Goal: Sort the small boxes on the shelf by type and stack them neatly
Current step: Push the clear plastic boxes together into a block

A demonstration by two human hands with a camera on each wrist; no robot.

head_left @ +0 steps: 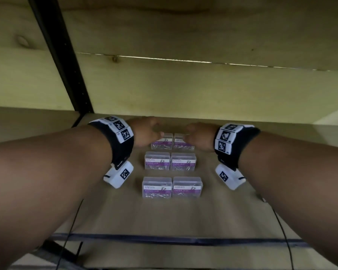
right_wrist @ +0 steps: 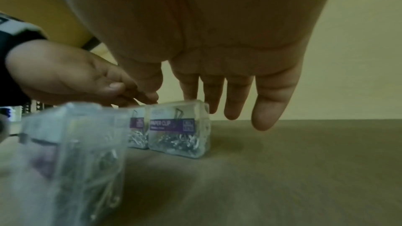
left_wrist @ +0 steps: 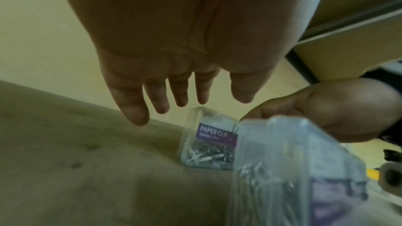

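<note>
Several clear paper clip boxes with purple labels stand in three rows of two on the shelf board (head_left: 228,209). My left hand (head_left: 157,133) reaches to the back-left box (head_left: 161,143), its fingers (left_wrist: 161,99) straight and hanging just above and left of that box (left_wrist: 208,140). My right hand (head_left: 189,133) is at the back-right box (head_left: 183,144), with straight fingers (right_wrist: 234,99) reaching over its top and far side (right_wrist: 178,126). Neither hand grips anything. The middle row (head_left: 170,161) and front row (head_left: 172,188) stand untouched between my forearms.
A pale wooden back wall (head_left: 183,88) closes the shelf right behind the back row. A black upright post (head_left: 66,65) stands at the left. The shelf's dark front edge (head_left: 164,238) runs below the boxes. Thin cables (head_left: 72,221) hang from my wrists.
</note>
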